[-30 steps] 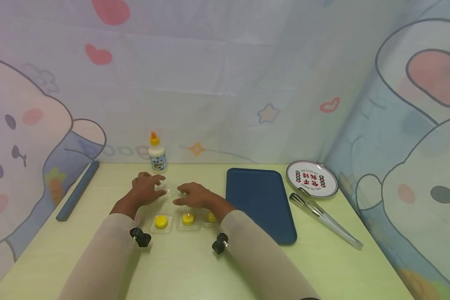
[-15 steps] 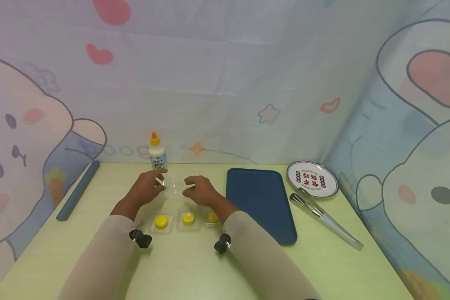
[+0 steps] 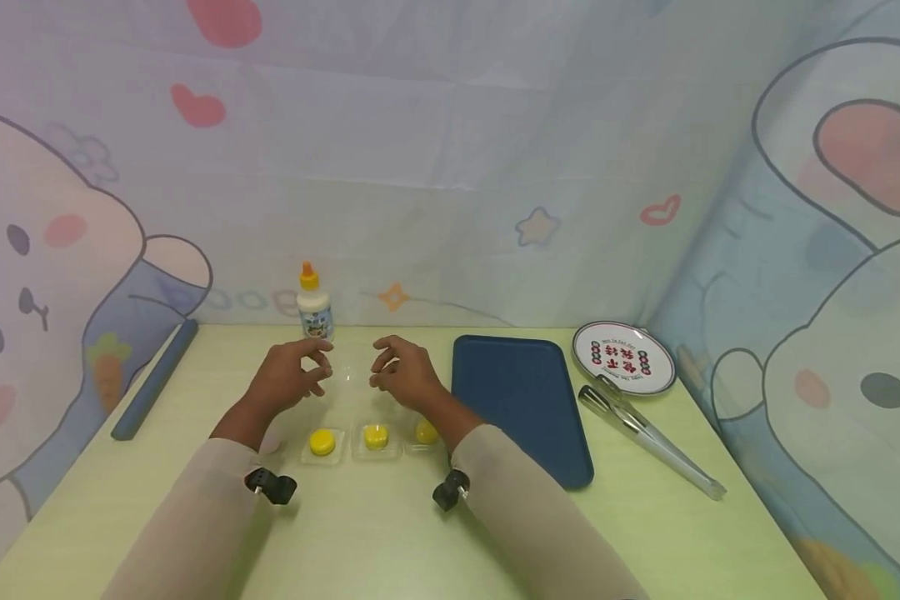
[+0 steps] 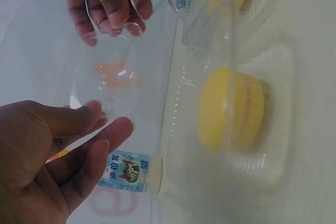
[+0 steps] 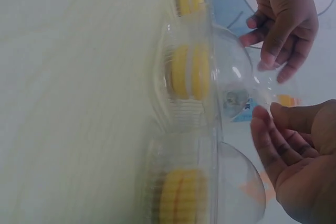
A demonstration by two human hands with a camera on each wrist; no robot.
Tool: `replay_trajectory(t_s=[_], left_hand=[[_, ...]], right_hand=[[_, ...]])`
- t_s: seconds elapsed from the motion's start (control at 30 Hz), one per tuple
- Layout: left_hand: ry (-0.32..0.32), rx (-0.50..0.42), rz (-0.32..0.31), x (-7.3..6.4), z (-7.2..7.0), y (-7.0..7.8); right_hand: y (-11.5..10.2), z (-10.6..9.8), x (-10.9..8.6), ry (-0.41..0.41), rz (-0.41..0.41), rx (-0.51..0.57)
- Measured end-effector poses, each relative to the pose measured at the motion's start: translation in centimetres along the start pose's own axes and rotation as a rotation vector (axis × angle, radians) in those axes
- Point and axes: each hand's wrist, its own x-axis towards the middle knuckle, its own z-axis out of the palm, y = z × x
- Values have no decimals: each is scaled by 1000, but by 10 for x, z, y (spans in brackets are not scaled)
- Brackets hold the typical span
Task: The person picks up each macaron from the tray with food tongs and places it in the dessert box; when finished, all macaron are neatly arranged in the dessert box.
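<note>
Between my hands, above the table, I hold a clear plastic domed lid point(image 4: 105, 77) by opposite edges; it is faint in the head view. My left hand point(image 3: 288, 375) pinches one side with thumb and fingers. On the other side, my right hand point(image 3: 408, 375) pinches the rim, seen too in the left wrist view. Nearer to me stand three clear plastic boxes in a row, each with a yellow macaron: left point(image 3: 322, 442), middle point(image 3: 376, 437) and right point(image 3: 425, 432). Clear domes point(image 5: 234, 69) rise over the middle and right boxes.
A white squeeze bottle point(image 3: 316, 312) stands behind my left hand. To the right lie a dark blue tray point(image 3: 521, 408), a round printed plate point(image 3: 624, 358) and metal tongs point(image 3: 656, 437). A blue-grey roll point(image 3: 155, 381) lies along the left edge. A pale pink thing point(image 3: 272, 440) sits by my left wrist.
My right hand has moved right and slightly away from me, and the hands are farther apart. The lid has come into view between them and now shows more faintly. The boxes have not moved.
</note>
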Motion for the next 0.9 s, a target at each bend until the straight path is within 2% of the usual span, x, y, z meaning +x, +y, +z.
replay_trajectory(t_s=[0.2,0.37,0.57,0.7,0.9], left_hand=[[-2,-50,7,-7,-1,-1],[4,-34,7,-13,-4,1],[-35,-125,8,-18,-8,8],[-53,-131,33,-21,-13,8],[-66,-158,49,-27,-16,0]], right_hand=[[1,-3,-6,-74,-13,-46],[-1,-2,-9,-99,8,0],[-5,-1,-13,-107,13,55],[-7,-2,-14,-99,-8,17],[-11,-4,-17,-100,-5,-42]])
